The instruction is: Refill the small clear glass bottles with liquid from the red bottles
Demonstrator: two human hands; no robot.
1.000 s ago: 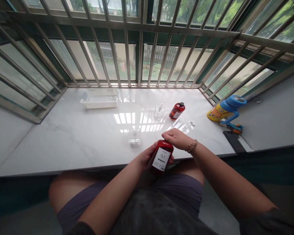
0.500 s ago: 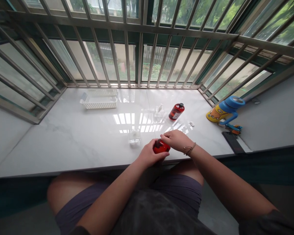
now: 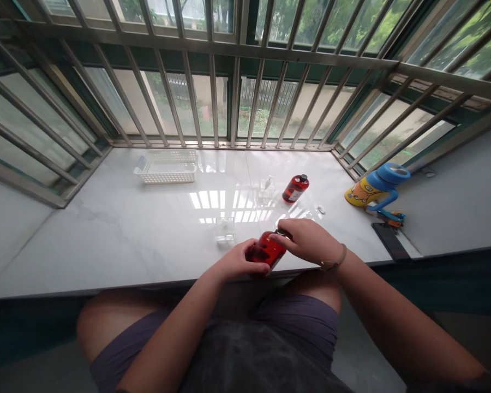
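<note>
My left hand (image 3: 238, 262) wraps around the body of a red plastic bottle (image 3: 265, 250), holding it tilted just above the near edge of the white marble counter (image 3: 118, 245). My right hand (image 3: 306, 241) grips the dark cap (image 3: 283, 233) at the bottle's upper right end, its fingers hiding most of the cap. The bottle's label is out of sight. A second red bottle (image 3: 295, 189) with a white label stands upright farther back, beyond both hands.
On the counter are a small clear glass container (image 3: 225, 230), a clear pump bottle (image 3: 265, 191), a white plastic basket (image 3: 166, 173), and a small white item (image 3: 321, 209). A yellow cup with a blue lid (image 3: 376, 185) and a dark phone (image 3: 388, 241) are at right. Metal window bars (image 3: 213, 82) run behind.
The red bottle has turned from its label-up position and now tilts with its cap toward my right hand. My right hand has shifted right and closed around the cap.
</note>
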